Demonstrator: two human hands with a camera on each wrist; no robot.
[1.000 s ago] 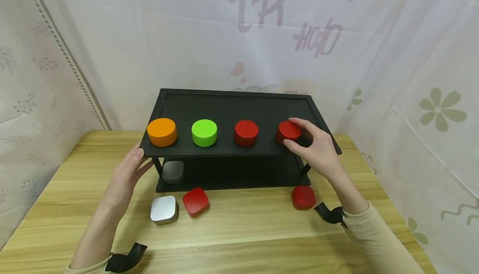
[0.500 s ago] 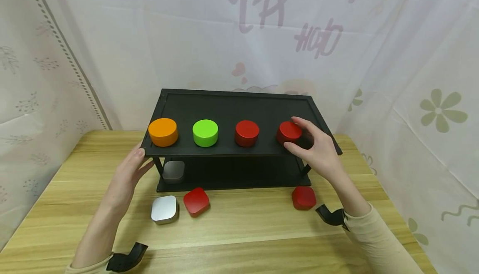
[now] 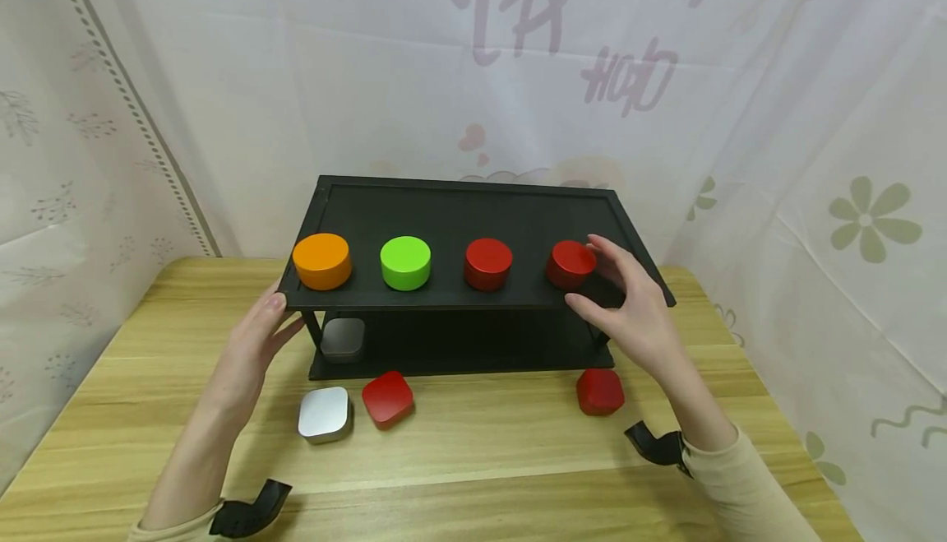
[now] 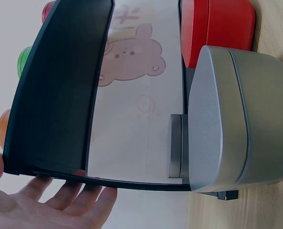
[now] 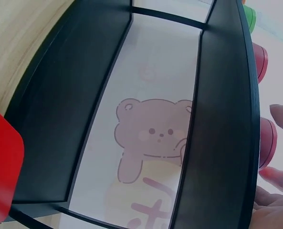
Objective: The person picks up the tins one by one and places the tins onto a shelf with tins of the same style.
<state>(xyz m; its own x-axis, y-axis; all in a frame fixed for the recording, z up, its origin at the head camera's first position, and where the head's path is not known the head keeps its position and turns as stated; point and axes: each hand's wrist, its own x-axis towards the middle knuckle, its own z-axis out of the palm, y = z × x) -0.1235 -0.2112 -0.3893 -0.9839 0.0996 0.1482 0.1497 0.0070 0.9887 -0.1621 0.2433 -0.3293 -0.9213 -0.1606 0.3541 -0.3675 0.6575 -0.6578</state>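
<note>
My left hand [image 3: 247, 345] grips the front left corner of a black two-tier shelf [image 3: 473, 209], thumb at the top edge and fingers at the side rail. Four fingers [image 4: 74, 200] line that rail in the left wrist view. Along the top tier stand an orange round box [image 3: 321, 262], a green round box [image 3: 405, 263] and two red ones. My right hand [image 3: 636, 312] is around the rightmost red round box [image 3: 570, 265], thumb and fingers spread, with a gap between them and its side. A grey square box [image 3: 344, 340] sits on the lower tier's left end.
On the wooden table [image 3: 473, 476] before the shelf lie a silver square box [image 3: 325, 414] and a red square box [image 3: 388, 400] at left, and another red square box [image 3: 600, 391] at right. A printed white cloth [image 3: 370, 73] hangs behind.
My right fingers and thumb have come off the rightmost red round box and spread, the hand drawing slightly right and back. The box and my left hand stay where they were.
</note>
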